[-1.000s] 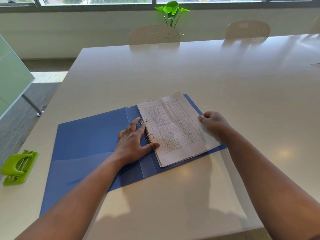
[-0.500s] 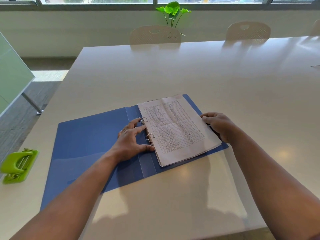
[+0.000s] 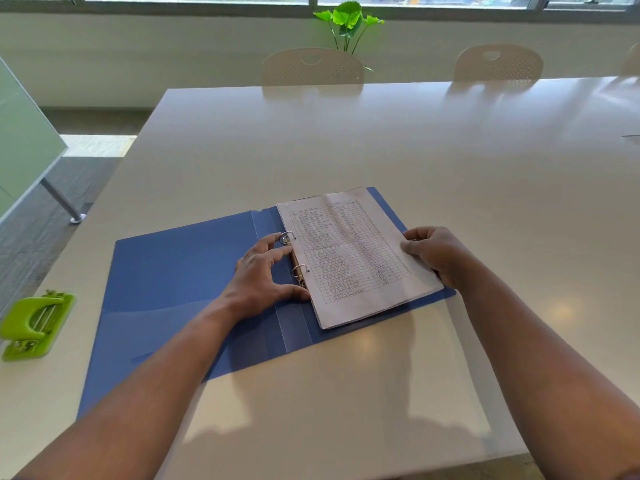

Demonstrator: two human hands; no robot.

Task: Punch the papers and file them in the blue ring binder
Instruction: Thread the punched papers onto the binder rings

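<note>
A blue ring binder (image 3: 173, 271) lies open and flat on the white table. A stack of printed papers (image 3: 349, 254) rests on its right half, threaded on the two metal rings (image 3: 294, 254). My left hand (image 3: 266, 275) sits at the spine, fingertips at the upper ring and thumb by the lower end of the mechanism. My right hand (image 3: 436, 254) pinches the right edge of the paper stack. A lime green hole punch (image 3: 34, 327) stands at the table's left edge, far from both hands.
The white table (image 3: 381, 150) stretches away to two beige chairs (image 3: 311, 69) and a green plant (image 3: 348, 22) by the window. A frosted glass partition (image 3: 20, 147) stands to the left over grey carpet.
My right hand slid from on top of the papers out to their right edge and now pinches it. My left hand shifted slightly along the ring mechanism.
</note>
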